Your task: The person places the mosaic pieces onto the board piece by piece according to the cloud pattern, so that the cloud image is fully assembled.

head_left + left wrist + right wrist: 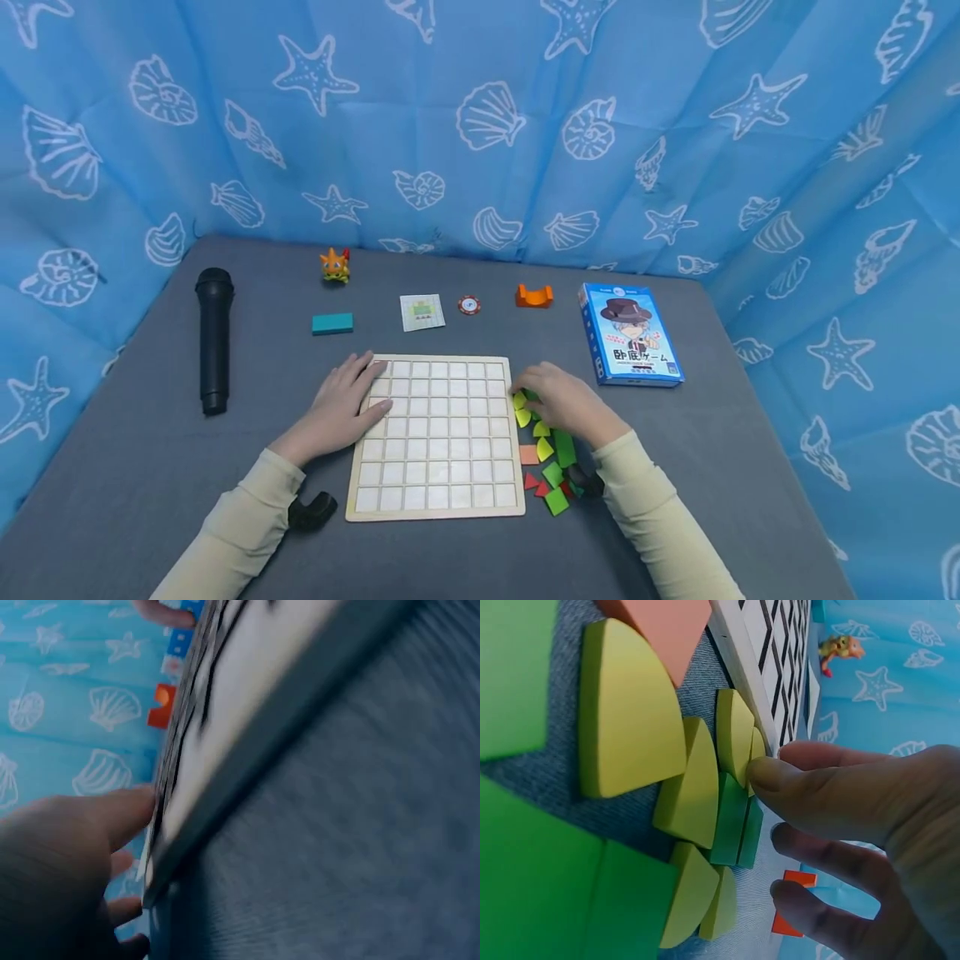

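Reaching with the right hand (561, 397) into the loose pieces along the board's right edge, with thumb tip at a yellow piece (757, 742); cannot tell whether pinched or merely touched. Resting with the left hand (341, 410) on the far left corner of the gridded board (440, 450), fingers apart and fairly straight. To pick well, take a single piece by opposite edges, lift straight up to spare its neighbours, and press the board lightly but steadily.

By count, close in: one board, at least six yellow pieces, one salmon piece (528, 454), at least two red triangles (542, 490); cannot total the green pieces (564, 448), partly hidden. Farther out, one each: beyond the board, from left to right, teal block (332, 323) with orange figurine (335, 265) behind, printed card (422, 312), round chip (469, 305), orange holder (534, 297); at far right, blue game box (632, 335); at far left, black microphone (215, 342).
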A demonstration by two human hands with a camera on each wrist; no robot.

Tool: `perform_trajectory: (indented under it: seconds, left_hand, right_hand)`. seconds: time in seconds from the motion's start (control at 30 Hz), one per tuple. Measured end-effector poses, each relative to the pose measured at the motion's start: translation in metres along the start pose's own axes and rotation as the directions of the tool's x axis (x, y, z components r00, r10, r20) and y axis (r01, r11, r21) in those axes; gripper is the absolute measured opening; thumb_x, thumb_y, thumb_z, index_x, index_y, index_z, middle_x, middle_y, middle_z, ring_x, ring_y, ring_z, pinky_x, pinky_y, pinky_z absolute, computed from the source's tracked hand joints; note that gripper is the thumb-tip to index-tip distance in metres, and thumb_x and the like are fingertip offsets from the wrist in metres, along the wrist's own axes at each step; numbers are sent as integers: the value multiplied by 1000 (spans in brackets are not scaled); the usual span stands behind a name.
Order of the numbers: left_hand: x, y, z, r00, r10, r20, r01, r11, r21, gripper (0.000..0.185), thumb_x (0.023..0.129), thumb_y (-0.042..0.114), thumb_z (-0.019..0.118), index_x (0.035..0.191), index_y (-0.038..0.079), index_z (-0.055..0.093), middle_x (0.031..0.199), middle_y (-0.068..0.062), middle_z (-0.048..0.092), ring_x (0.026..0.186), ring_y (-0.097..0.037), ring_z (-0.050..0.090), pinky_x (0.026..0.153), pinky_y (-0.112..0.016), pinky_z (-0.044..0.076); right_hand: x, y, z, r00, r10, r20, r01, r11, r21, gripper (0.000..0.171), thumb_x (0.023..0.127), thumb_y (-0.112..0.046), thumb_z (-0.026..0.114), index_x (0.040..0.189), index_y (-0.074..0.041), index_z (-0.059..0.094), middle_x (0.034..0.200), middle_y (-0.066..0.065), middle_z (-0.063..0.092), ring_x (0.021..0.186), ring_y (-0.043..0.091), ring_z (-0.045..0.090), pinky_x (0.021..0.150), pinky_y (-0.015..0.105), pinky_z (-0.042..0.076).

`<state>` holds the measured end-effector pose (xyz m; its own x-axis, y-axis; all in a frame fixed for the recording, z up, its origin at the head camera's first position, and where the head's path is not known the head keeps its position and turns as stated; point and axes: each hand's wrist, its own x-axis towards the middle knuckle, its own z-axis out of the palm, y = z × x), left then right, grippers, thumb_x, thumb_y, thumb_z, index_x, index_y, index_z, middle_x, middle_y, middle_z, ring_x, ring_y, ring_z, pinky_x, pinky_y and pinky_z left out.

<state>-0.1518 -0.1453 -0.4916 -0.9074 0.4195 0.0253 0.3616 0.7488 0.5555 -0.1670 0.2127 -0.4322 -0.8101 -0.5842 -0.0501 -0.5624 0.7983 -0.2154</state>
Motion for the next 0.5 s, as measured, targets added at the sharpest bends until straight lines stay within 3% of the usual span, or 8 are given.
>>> perform_trajectory:
  seconds: [0.2,0.5]
  left_hand:
    - [-3,-5,7,1000,-8,28,6,998,56,64,99,50,44,153,19,27,161,-14,8,147,-37,4,114,-61,5]
    - [-6,-6,16,998,2,-64,5,993,117,62,99,54,39,152,23,30,161,-9,11,148,-33,8,115,-57,7]
  right_hand:
    - [-1,1,1,1000,6,14,-7,1000,10,27,85,-9,73,111,-16,70,110,-3,67,98,13,57,83,32,54]
    - [-1,3,5,998,61,0,-61,997,-37,22,86,-17,73,108,-16,70,107,0,65,94,15,55,80,32,54]
